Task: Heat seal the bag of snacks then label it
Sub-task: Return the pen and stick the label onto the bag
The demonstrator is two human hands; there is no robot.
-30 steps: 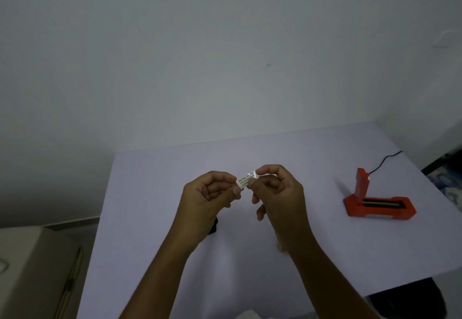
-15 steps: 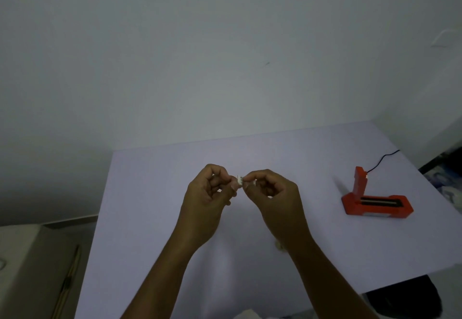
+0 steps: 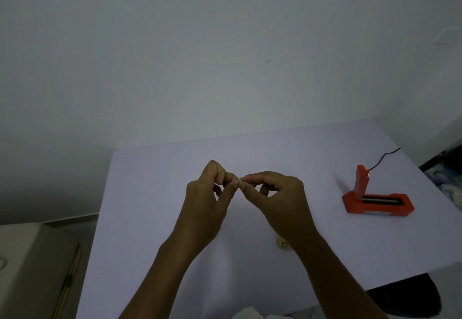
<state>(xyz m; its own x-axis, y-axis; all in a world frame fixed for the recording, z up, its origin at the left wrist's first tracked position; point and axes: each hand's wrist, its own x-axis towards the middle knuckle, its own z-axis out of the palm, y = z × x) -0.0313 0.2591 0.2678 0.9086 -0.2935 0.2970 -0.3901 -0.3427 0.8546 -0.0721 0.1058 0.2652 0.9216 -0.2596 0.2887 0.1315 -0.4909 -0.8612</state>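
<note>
At the lower left of the frame a few thin wooden sticks lie on a pale surface beside the table, whose lavender top fills the lower middle of the view. Just left of centre your left hand is raised above the tabletop. Its fingers are curled in, and the thumb and forefinger are nipped on one end of the label. From here the label shows only as a tiny white sliver near the centre of the frame, too small to read any print. Your right hand meets it from the other side. Its thumb and forefinger pinch the same sliver while the other fingers arch loosely behind, so both hands grasp the label between their touching fingertips, clear of the table. Under your right wrist a small beige scrap peeks out on the tabletop, and you cannot tell from this view what it is. Well to the right, at the middle right of the frame, the red heat sealer sits on the table with its arm tipped upright and the dark sealing strip exposed along its base. A black cord runs from it toward the upper right, off the table's far edge.
</note>
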